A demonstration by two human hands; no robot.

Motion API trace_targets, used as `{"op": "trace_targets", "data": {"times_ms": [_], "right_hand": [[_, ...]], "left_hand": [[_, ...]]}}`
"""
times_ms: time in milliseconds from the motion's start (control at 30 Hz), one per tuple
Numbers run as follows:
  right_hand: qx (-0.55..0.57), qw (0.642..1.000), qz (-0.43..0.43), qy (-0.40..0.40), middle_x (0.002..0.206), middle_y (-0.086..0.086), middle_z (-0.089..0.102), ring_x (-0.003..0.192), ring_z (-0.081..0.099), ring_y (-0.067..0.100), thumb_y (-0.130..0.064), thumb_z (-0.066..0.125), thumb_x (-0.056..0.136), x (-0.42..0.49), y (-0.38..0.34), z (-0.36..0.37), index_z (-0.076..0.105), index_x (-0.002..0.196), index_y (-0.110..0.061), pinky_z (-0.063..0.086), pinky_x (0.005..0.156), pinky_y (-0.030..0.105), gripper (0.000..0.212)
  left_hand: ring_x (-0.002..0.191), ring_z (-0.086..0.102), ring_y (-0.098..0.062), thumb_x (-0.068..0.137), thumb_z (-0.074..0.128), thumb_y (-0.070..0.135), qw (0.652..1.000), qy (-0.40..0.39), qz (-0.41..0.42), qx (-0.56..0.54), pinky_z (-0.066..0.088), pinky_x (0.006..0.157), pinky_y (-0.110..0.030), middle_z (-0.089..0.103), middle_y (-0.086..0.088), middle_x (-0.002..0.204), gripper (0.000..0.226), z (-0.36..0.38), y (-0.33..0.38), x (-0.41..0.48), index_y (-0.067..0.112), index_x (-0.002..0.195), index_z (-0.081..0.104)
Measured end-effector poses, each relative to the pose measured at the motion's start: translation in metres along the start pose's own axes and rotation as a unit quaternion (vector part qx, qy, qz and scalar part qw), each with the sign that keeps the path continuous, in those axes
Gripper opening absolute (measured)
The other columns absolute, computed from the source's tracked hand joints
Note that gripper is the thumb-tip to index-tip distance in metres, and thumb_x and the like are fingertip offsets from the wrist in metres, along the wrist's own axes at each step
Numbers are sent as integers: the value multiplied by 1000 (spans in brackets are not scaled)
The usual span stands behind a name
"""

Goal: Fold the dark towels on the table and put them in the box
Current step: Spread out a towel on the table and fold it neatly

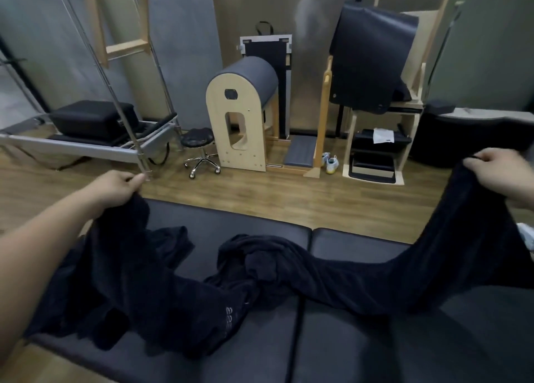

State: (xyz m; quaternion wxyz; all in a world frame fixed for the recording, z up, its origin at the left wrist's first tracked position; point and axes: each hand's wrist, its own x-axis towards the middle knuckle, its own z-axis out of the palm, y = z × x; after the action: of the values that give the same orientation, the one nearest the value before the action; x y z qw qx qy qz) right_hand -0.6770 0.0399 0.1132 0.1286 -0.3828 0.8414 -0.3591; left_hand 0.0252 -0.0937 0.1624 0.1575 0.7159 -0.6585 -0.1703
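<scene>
Evidently the left hand [115,189] at nine o'clock and the right hand [497,174] at two o'clock each have a closed grip on a corner of the dark towel [375,281], spread wide to open it for folding, its twisted middle sagging onto the worktop [361,244].

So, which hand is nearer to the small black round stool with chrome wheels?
Left. The left hand, gripping the dark towel, is just left of the black round stool; the right hand is far off to its right.
</scene>
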Motion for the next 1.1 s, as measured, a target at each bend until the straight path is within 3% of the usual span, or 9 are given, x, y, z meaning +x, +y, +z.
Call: {"op": "trace_targets", "data": {"times_ms": [133,333,467,533,633,767,900,1000,1100], "right_hand": [[77,986,28,-142,89,22,69,78,68,36,-22,53,101,-86,-95,8,64,99,-7,56,79,52,19],[275,938,150,-151,70,7,74,53,70,21,-37,59,94,-93,-117,-6,66,115,-12,60,51,37,34],[282,912,193,-229,95,18,73,78,69,30,-36,65,91,-153,-87,55,66,116,-10,57,66,36,35],[317,908,186,-199,97,16,71,79,66,28,-27,63,95,-194,-74,93,65,114,-10,56,63,32,26],[354,909,135,-174,97,12,73,82,67,27,-19,62,97,-250,-75,138,69,97,-16,56,76,42,8],[297,935,-23,-192,86,0,76,85,71,20,-15,66,93,-290,-86,164,73,87,-20,55,83,43,11],[223,950,-103,-192,83,2,73,80,67,25,-27,69,90,-300,-87,160,73,86,-34,54,77,44,9],[221,949,-126,-187,81,9,71,77,64,34,-28,68,90,-304,-86,152,72,88,-37,53,72,48,11],[239,948,-130,-165,81,10,71,78,64,36,-32,63,90,-307,-88,146,71,89,-38,53,73,51,11]], "left_hand": [[88,64,-32,104,47,47,991,-82,62,-84,50,82,-37,69,-17,93,45,-22,57,-6,11,86,68],[81,67,-19,92,55,61,913,-130,-90,-377,53,67,-35,71,-11,101,52,-36,94,-27,11,104,61],[73,75,-23,79,63,55,808,-306,-191,-466,63,65,-37,76,-16,97,64,84,78,-81,-1,112,67],[68,75,-23,88,65,39,747,-308,-233,-541,63,56,-35,75,-19,94,57,151,77,-120,-6,124,62],[71,76,-23,94,63,17,675,-306,-244,-625,62,60,-30,75,-20,94,34,207,102,-176,-10,115,65],[70,70,-18,95,68,17,703,-352,-182,-590,59,65,-29,75,-9,85,12,215,132,-203,7,91,74],[64,56,-15,93,70,13,753,-313,-140,-562,46,55,-22,70,-3,83,11,203,139,-201,12,103,74],[70,54,-20,96,64,6,737,-293,-98,-600,47,60,-25,67,-9,88,16,195,142,-203,13,107,73],[71,62,-19,100,41,-2,684,-316,-73,-653,53,67,-27,70,-10,83,32,186,146,-208,1,101,72]]}}
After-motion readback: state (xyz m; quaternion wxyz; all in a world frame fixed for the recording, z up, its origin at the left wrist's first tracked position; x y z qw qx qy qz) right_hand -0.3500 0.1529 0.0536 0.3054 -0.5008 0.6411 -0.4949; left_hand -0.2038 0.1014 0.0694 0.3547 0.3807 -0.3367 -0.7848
